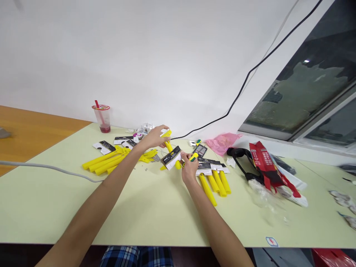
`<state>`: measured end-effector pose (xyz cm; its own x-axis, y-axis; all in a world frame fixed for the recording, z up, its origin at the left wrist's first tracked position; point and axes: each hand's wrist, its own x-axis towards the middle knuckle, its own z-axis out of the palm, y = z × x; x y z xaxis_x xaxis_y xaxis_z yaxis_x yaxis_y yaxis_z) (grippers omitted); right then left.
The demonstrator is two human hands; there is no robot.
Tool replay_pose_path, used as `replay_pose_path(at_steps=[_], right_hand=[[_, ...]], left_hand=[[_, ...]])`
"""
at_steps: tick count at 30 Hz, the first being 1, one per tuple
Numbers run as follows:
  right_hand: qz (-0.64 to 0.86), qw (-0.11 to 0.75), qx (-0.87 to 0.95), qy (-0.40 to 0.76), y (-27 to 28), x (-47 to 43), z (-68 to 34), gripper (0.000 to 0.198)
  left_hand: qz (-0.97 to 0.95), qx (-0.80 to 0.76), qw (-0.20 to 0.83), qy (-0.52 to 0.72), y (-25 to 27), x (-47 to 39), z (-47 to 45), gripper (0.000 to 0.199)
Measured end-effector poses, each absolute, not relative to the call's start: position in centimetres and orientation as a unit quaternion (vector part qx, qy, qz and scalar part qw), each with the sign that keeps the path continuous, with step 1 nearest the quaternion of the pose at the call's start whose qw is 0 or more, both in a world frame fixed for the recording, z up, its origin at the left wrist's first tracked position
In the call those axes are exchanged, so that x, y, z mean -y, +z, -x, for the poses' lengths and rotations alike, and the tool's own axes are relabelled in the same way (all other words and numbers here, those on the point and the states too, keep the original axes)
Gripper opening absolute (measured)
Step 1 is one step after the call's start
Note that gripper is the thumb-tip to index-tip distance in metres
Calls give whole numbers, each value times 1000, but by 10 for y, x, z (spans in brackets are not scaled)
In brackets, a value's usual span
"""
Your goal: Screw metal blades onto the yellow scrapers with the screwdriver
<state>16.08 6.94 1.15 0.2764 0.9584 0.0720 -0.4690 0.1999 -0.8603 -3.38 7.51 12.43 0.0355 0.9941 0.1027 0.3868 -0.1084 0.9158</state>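
My left hand [155,137] is closed round the upper end of a yellow plastic tool [168,146] with a tube-like handle, held tilted above the table. A black and white header card [171,158] sits around this tool. My right hand [189,167] is closed on a yellow and green screwdriver [194,157], close against the card's right edge. The screwdriver's tip is hidden, and I cannot tell whether it touches the tool. Left of my hands lie several yellow handles [102,160] without cards on them. To the right lie several carded yellow tools [208,190].
Loose cards [105,147] lie at the left, near a lidded plastic cup [101,118] with a red straw. Small screws are scattered mid-table. At right are a pink plastic bag [224,142], black headphones [241,154], and a red package [264,163]. A grey cable [55,168] crosses the left side.
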Motion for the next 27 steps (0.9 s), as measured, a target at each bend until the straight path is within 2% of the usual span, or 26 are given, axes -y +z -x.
replay_pose_path(at_steps=[6,9,11,15,22,27], right_hand=[[380,684,336,524,10,-68,-160,72],[371,676,340,537,12,-69,-161,73],[363,675,340,545,14,-69,-161,74],[350,686,327,547,17,-69,-162,74],[327,711,297,548,17,-70,-162,74],[311,721,311,536,15,-71,-162,71]], left_hand=[[-653,-525,398,374,120,-75,34,59],[-673,-508,404,354,120,-77,35,50],[-704,-516,366,323,121,-77,36,44],[-758,-515,298,268,121,-76,35,50],[-743,-496,334,303,115,-77,27,45],[-741,-486,350,304,116,-76,25,52]])
